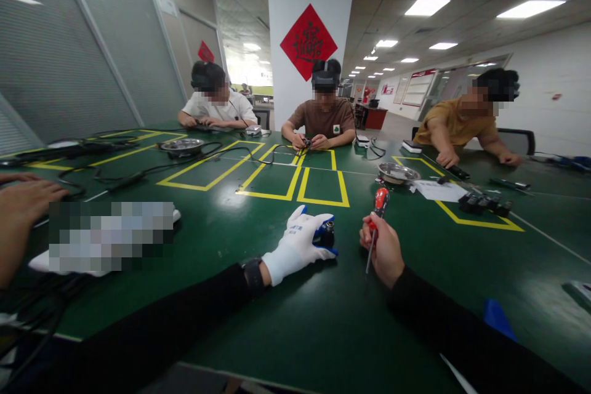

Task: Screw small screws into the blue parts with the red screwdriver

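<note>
My left hand (pixel 302 240), in a white glove with blue fingertips, is closed around a small black part (pixel 327 234) with a round metal piece on top. Its lower portion is partly hidden by the glove, so I cannot make out its exact kind. My bare right hand (pixel 384 246) grips a screwdriver (pixel 381 202) by its red and black handle. The metal shaft points down toward the tabletop, a short way to the right of the black part and apart from it.
Yellow tape rectangles mark the green table (pixel 258 228). Metal bowls (pixel 399 173) stand farther back, with black parts (pixel 484 203) and a paper sheet (pixel 438 190) at right. Cables run along the left near another person's hand (pixel 32 197). Several people sit around the table.
</note>
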`<state>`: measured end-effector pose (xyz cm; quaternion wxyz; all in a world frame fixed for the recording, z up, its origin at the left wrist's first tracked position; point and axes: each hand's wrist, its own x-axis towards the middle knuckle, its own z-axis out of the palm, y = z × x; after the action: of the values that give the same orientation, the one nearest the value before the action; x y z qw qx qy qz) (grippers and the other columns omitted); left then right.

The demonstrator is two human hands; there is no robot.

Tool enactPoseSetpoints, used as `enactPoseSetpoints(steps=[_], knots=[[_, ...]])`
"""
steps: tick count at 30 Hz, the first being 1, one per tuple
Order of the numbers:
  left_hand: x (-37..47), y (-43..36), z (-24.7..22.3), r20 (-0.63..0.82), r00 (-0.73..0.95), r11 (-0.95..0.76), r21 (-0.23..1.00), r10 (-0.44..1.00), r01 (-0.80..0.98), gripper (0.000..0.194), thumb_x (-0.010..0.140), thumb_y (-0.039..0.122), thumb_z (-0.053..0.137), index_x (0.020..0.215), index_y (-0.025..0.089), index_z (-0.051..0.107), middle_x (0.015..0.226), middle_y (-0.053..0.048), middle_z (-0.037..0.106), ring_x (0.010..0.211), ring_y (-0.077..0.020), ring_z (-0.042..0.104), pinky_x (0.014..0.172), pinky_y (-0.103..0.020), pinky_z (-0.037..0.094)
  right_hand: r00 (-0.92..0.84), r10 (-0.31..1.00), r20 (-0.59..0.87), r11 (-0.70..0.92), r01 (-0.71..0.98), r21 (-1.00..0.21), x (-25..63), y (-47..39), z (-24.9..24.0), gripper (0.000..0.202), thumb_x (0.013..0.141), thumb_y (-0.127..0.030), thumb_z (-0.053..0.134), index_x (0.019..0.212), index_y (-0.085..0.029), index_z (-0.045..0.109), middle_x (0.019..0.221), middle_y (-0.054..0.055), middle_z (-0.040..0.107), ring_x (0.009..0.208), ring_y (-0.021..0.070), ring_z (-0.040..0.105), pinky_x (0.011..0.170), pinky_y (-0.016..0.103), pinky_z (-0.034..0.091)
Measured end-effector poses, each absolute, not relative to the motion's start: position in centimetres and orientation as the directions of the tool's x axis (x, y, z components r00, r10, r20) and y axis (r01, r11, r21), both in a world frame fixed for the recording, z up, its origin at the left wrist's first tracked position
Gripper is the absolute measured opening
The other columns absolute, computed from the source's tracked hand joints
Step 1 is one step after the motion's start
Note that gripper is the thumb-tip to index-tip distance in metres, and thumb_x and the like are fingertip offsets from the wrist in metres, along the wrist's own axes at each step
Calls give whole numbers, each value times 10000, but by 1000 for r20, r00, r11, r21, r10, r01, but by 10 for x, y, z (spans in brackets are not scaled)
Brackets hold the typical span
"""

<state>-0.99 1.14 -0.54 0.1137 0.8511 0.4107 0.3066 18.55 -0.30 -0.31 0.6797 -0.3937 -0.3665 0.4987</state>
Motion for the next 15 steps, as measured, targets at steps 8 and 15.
enactPoseSetpoints(steps=[8, 15], knots=[[-11, 3, 1, 462, 504, -682, 441, 730, 584, 775, 705, 569, 661, 1373, 262, 415, 1301, -78, 556, 1260, -283, 451, 1162, -512, 68, 227, 970, 90, 178, -404, -897, 186, -4, -2, 251, 810, -415, 583, 722, -186, 530, 446, -69, 401, 410, 84, 325, 398, 210, 224], [-48, 34, 7, 727, 356, -738, 301, 587, 604, 539, 947, 349, 289, 1464, 204, 243, 1519, -58, 301, 1408, -223, 250, 1191, -429, 116, 216, 974, 68, 158, -436, -886, 187, -3, -1, 245, 816, -408, 579, 729, -183, 536, 451, -69, 394, 409, 80, 316, 395, 204, 232]])
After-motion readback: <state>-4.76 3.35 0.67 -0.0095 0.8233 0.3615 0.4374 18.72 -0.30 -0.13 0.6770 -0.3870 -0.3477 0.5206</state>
